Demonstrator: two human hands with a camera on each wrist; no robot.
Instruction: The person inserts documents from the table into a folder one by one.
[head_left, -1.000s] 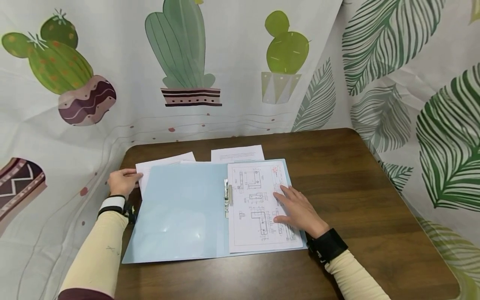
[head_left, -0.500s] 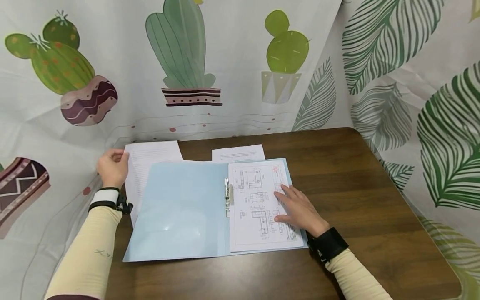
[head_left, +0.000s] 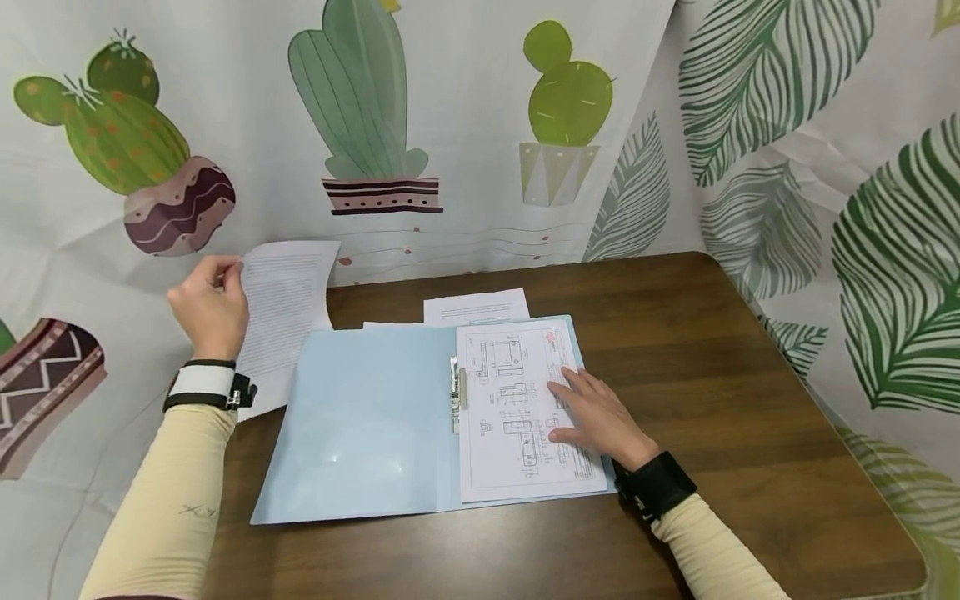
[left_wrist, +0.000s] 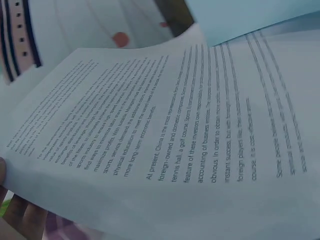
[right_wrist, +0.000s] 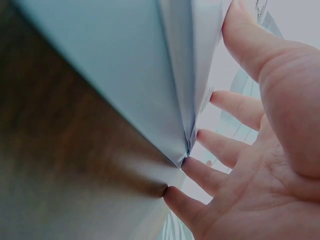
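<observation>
My left hand (head_left: 213,304) pinches the upper left corner of a printed sheet of paper (head_left: 283,308), lifted and bent at the table's back left. In the left wrist view dense typed lines cover that sheet (left_wrist: 165,125), with thumb and fingers at its lower left. The sheet's lower right part passes behind the raised left cover of a light blue folder (head_left: 367,425). My right hand (head_left: 600,417) lies with fingers spread on a stack of technical drawings (head_left: 498,467) in the folder's right side. In the right wrist view its fingertips (right_wrist: 189,164) touch the paper and folder edge.
A metal clip (head_left: 457,396) sits along the folder's spine. Another printed sheet (head_left: 474,307) sticks out behind the folder. The brown wooden table (head_left: 720,375) backs onto a hanging cloth (head_left: 480,125) printed with cacti and leaves.
My left hand has moved up and left, drawing the printed sheet out from behind the folder cover and raising it. My right hand has stayed on the drawings.
</observation>
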